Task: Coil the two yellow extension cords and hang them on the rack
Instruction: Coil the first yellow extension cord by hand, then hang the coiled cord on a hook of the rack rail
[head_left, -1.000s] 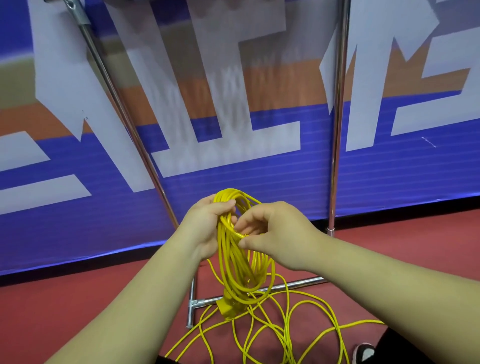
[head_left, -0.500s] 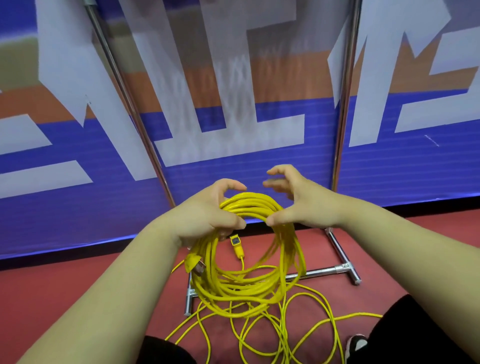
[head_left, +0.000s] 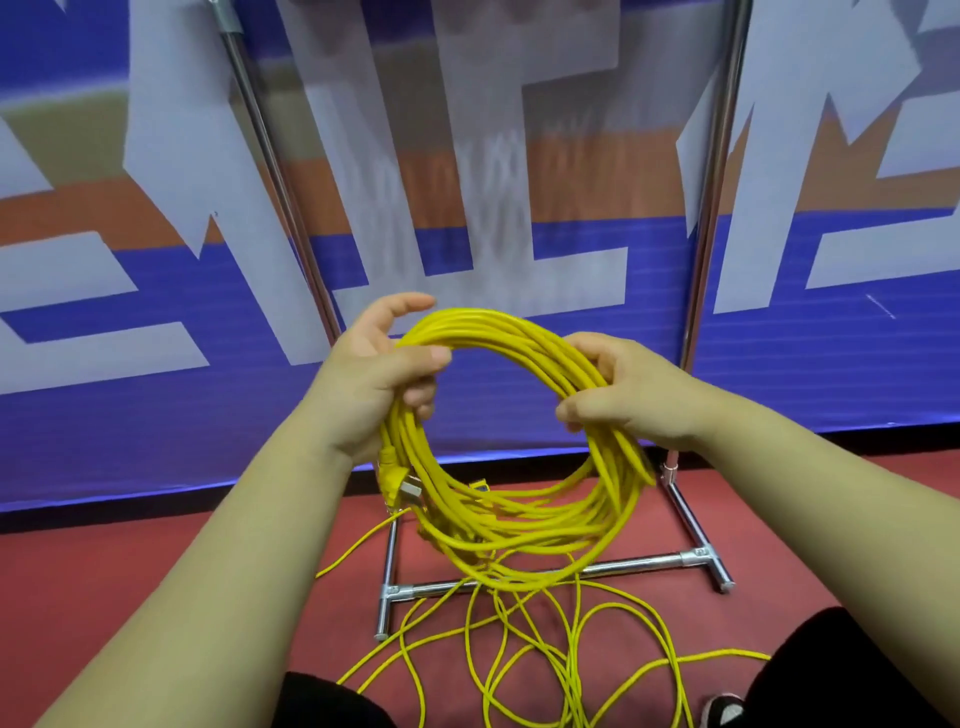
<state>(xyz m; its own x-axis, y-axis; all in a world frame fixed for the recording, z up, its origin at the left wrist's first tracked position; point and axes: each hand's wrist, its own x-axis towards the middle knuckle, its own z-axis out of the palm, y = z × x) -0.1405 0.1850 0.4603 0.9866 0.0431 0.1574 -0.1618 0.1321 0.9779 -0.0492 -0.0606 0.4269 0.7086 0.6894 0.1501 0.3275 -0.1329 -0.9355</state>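
A coiled yellow extension cord hangs as a wide round loop between my hands, in front of the rack. My left hand grips the coil's left side, thumb over the strands, index finger lifted. My right hand is closed around the coil's right side. A yellow plug dangles below my left hand. A second yellow cord lies loose and tangled on the red floor under the coil. The metal rack stands behind, its two uprights rising out of view and its base bar on the floor.
A blue, orange and white banner wall stands right behind the rack. The floor is red. My dark trouser legs and a shoe show at the bottom edge, close to the loose cord.
The coil has been spread from a narrow hanging bundle into a wide open ring. My hands moved apart, and my right hand, loose half a second ago, now grips the right side.
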